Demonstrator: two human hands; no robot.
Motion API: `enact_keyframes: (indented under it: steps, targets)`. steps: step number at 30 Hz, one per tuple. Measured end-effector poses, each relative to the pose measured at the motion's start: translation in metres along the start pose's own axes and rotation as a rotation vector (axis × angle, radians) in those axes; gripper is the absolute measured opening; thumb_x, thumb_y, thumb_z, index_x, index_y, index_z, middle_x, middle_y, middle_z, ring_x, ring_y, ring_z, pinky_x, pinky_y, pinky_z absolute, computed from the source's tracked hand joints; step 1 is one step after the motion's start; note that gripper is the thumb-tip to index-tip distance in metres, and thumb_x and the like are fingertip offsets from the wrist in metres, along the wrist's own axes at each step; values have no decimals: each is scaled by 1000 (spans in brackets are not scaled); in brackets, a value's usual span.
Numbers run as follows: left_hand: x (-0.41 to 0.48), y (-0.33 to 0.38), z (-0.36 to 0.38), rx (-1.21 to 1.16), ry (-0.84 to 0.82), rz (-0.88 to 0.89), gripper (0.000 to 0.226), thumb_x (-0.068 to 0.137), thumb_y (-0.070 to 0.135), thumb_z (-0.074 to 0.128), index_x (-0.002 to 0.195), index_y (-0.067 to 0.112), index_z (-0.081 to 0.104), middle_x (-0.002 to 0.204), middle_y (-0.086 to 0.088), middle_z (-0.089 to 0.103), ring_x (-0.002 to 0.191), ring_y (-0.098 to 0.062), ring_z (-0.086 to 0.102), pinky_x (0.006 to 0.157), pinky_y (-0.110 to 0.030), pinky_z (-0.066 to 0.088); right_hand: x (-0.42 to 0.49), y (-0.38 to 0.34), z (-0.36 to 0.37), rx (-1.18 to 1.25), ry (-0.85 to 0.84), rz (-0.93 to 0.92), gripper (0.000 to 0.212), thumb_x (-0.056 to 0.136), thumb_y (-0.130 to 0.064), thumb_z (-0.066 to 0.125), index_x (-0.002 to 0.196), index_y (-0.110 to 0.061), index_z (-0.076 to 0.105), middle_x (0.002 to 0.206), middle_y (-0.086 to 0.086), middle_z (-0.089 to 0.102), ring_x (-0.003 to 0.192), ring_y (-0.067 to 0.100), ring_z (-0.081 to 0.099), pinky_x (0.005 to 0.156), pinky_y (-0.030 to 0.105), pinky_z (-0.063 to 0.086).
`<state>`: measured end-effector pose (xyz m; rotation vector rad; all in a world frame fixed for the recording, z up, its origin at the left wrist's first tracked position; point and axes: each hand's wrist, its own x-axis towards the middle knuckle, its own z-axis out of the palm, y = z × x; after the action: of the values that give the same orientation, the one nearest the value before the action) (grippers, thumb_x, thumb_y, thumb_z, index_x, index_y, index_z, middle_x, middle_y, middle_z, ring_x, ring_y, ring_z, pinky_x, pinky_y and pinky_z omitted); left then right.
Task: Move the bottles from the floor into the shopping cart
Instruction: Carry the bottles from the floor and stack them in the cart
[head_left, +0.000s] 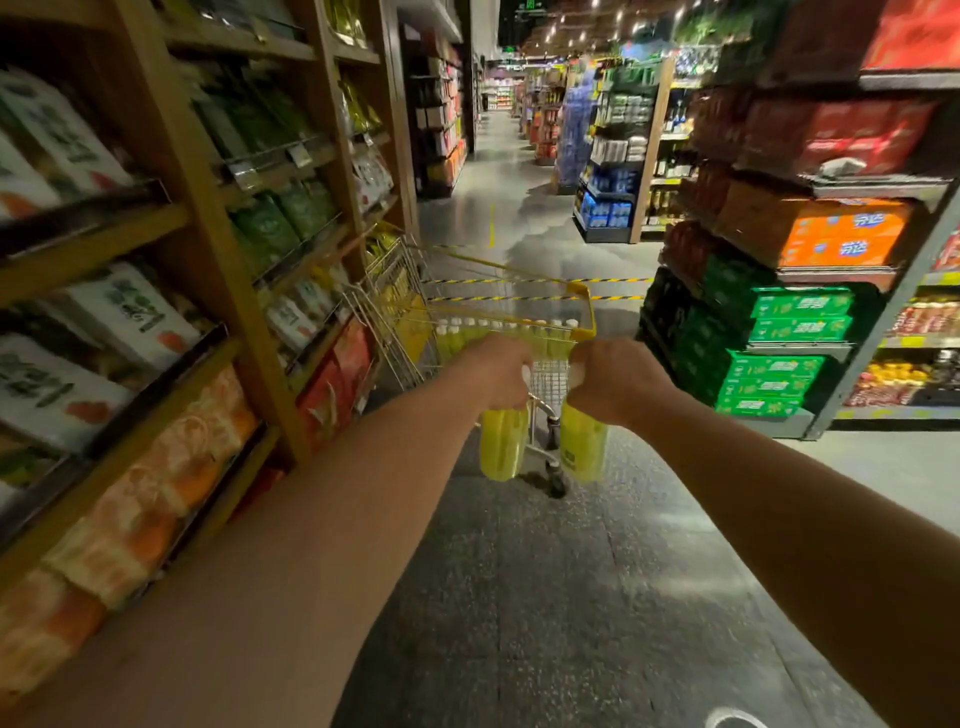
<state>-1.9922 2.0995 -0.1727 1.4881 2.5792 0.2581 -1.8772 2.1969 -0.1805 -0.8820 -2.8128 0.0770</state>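
— What is held, left to right?
— The left hand (498, 371) grips the left bottle (503, 444), yellow, by its top; the right hand (613, 382) grips the right bottle (583, 441) likewise.
— And the cart?
— The shopping cart (590, 317) stands just beyond, with white-capped bottles (467, 332) inside.

The person's two arms show bare from the lower edge of the view up to the wrists. The left arm (311, 519) looks broad near the camera and narrows toward the left grip (498, 371). The right arm (779, 493) narrows likewise toward the right grip (613, 382). Both grips are bare.
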Motion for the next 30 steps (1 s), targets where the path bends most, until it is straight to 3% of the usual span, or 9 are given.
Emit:
enact_keyframes:
  steps: [2,9,15,24,30]
  targets:
    - [32,-28,-11,35,1,4,49,81,18,72,127,18,57,128,-9,56,113,-27,54,75,-26,40,43,-14,10,-3,-7,-17,36,78,-24,63,113,-17,65,112,8,65,106,30,60,80,30,48]
    - [152,-104,-37,56,55,-19,44,80,21,73,122,19,60,126,-9,56,112,-28,54,78,-28,42,182,-32,43,54,-3,-22,38,78,-24,64,116,-18,62,113,9,65,106,30,60,76,29,46]
    - [269,-147,-35,24,89,-72,48,78,23,74,124,19,58,128,-8,55,114,-26,54,80,-27,43,317,-17,81,98,-12,-40,35,72,-22,68,106,-18,65,108,10,66,104,31,61,82,34,51]
    - [431,-199,-63,-39,148,-203,42,82,17,70,123,16,61,128,-11,56,113,-30,56,84,-29,47,513,15,104,151,12,-144,45,69,-17,66,114,-17,65,112,14,66,105,32,61,83,33,50]
    - [539,-249,-48,-70,121,-244,43,78,24,73,118,16,61,122,-11,56,110,-30,56,81,-30,45,624,19,154,126,-38,-187,43,75,-17,62,117,-15,61,115,13,62,106,34,59,83,34,48]
